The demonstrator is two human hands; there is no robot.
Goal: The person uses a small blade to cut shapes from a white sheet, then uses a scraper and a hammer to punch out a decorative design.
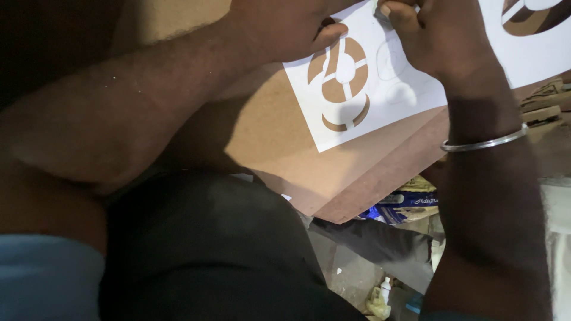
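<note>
A white paper stencil with curved cut-out shapes lies on a brown board. My left hand presses flat on the stencil's upper left part, thumb by a cut-out. My right hand, fingers closed, holds a small pale marking tool against the sheet at the top edge of view; the tool is mostly hidden. A thin metal bangle circles my right wrist. Faint outlines show on the stencil beside my right hand.
The board's corner overhangs a cluttered floor with a blue-and-white packet, a small white bottle and scraps. Stacked wood pieces lie at the right. My dark-clothed knee fills the lower left.
</note>
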